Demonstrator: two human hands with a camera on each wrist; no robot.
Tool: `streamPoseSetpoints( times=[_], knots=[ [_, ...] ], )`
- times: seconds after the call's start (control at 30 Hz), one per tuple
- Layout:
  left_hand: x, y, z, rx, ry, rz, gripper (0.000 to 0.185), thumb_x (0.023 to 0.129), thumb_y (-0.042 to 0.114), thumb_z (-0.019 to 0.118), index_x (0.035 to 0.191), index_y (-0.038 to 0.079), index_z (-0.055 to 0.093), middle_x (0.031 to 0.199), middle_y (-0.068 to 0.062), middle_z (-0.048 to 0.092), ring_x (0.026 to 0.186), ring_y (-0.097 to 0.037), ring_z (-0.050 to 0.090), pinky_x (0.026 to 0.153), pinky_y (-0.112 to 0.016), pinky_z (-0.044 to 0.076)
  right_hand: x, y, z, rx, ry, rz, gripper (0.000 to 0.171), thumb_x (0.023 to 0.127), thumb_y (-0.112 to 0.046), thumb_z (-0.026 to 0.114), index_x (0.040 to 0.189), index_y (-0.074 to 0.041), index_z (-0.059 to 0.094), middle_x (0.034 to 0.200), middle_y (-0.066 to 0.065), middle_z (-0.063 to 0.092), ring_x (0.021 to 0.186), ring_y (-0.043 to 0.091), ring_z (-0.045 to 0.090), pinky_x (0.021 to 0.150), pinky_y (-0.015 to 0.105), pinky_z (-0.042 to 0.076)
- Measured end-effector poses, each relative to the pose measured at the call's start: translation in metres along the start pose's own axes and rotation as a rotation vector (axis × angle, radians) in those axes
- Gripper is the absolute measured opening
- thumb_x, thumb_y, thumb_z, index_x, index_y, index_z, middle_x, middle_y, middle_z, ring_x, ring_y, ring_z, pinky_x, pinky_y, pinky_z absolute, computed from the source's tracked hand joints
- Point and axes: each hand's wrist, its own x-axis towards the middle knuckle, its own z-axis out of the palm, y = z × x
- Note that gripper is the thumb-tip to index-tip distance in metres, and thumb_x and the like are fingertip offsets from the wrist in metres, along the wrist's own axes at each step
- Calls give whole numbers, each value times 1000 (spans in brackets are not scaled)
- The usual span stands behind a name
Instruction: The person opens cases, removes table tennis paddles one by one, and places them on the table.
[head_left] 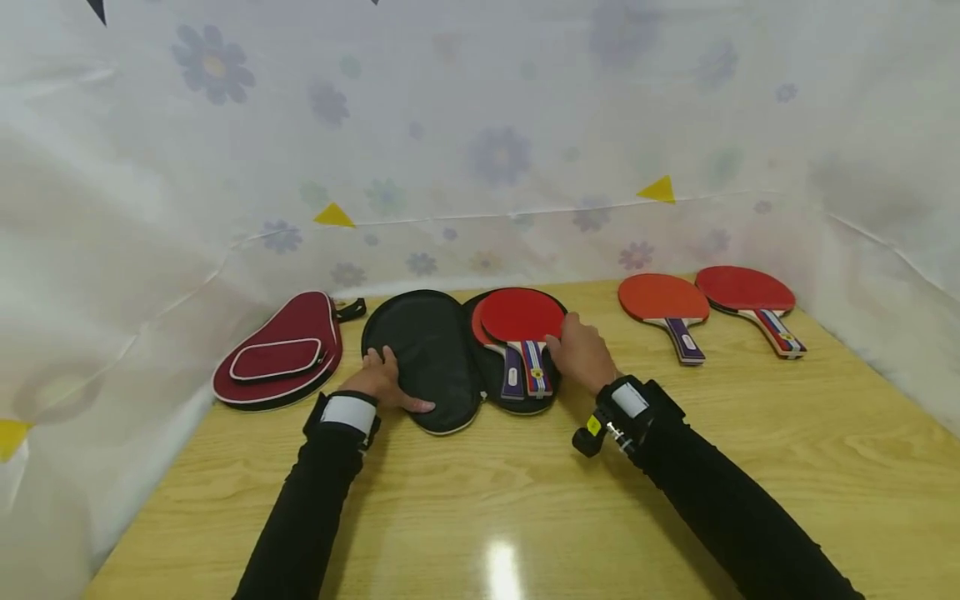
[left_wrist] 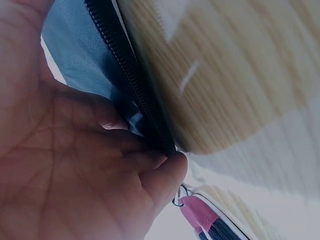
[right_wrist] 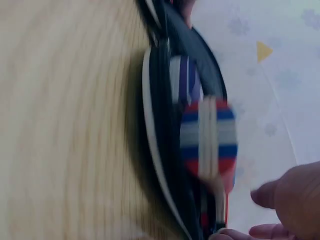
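A black table tennis bat case (head_left: 420, 333) lies unzipped and spread wide on the table. Its right half holds two red bats (head_left: 522, 314), one overlapping the other, handles toward me. My left hand (head_left: 378, 383) grips the left half's edge, thumb spread across the fabric; the left wrist view has the fingers curled at the zipper (left_wrist: 132, 80). At the right half's rim is my right hand (head_left: 583, 354), beside the upper bat. In the right wrist view its thumb stands apart from the striped handle (right_wrist: 208, 137), with fingertips low at the case's edge.
A maroon bat case (head_left: 277, 333) with a front pocket and black strap lies to the left. Two more bats, an orange-red one (head_left: 663, 297) and a red one (head_left: 745, 288), rest at the back right. Flowered white sheeting (head_left: 495, 125) surrounds the wooden table (head_left: 450, 517).
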Motion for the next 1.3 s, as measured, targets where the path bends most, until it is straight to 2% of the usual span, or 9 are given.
streamPoseSetpoints(
  times=[0.07,0.13,0.3,0.4,0.6,0.8,0.93,1.13,1.3],
  knots=[
    [1,-1,-1,8,5,-3,130,82,57,77,155,-12,-5,159,-39,-7,150,-50,3,115,-60,26,-4,-6,3,35,-33,-20,42,103,-27,59,120,9,47,69,9,52,58,22,55,53,30,39],
    [2,-1,-1,12,9,-8,130,82,58,77,155,-11,-5,159,-39,-7,150,-50,2,115,-60,26,-7,-13,6,54,-85,-35,49,101,-30,62,126,8,46,65,7,51,57,19,53,52,29,37],
    [2,-2,2,8,0,-18,131,82,58,77,156,-11,-6,160,-38,-7,150,-49,2,115,-60,26,-9,-21,20,-5,-126,-64,51,100,-28,65,131,9,48,70,7,58,59,16,58,52,26,41],
    [3,-1,2,5,-9,-22,131,82,58,77,156,-10,-7,160,-38,-9,150,-49,1,116,-60,25,-7,-22,25,-59,-100,-90,44,100,-24,62,127,9,52,72,8,61,56,16,60,49,26,43],
    [4,-1,0,-3,-3,-17,130,83,58,76,156,-10,-7,160,-37,-10,151,-49,-1,117,-59,23,-3,-22,25,-136,-14,-183,18,94,-13,62,96,4,56,63,7,56,48,17,56,46,27,42],
    [2,0,1,7,-6,-12,129,83,57,77,155,-11,-6,160,-38,-8,150,-49,0,116,-59,24,-4,-16,24,-140,-14,-200,19,93,-13,65,84,-2,53,59,3,49,47,15,49,46,26,36],
    [3,-1,1,9,-8,-16,130,82,58,77,155,-11,-6,160,-38,-8,150,-49,0,116,-60,24,-5,-12,17,-131,-26,-228,16,93,-12,63,85,-2,55,63,5,51,50,16,50,48,27,37],
    [4,-2,2,4,-12,-12,131,82,58,76,155,-11,-7,159,-39,-8,150,-50,1,116,-60,25,-10,-6,-3,-115,-53,-222,18,95,-13,63,104,2,59,77,9,59,61,19,56,55,29,44],
    [3,-2,1,3,-16,-10,129,83,57,76,155,-11,-7,159,-39,-8,150,-50,1,116,-60,25,-21,5,-28,-119,-54,-224,24,97,-15,62,112,3,57,72,7,58,58,18,54,53,30,41]
  ],
)
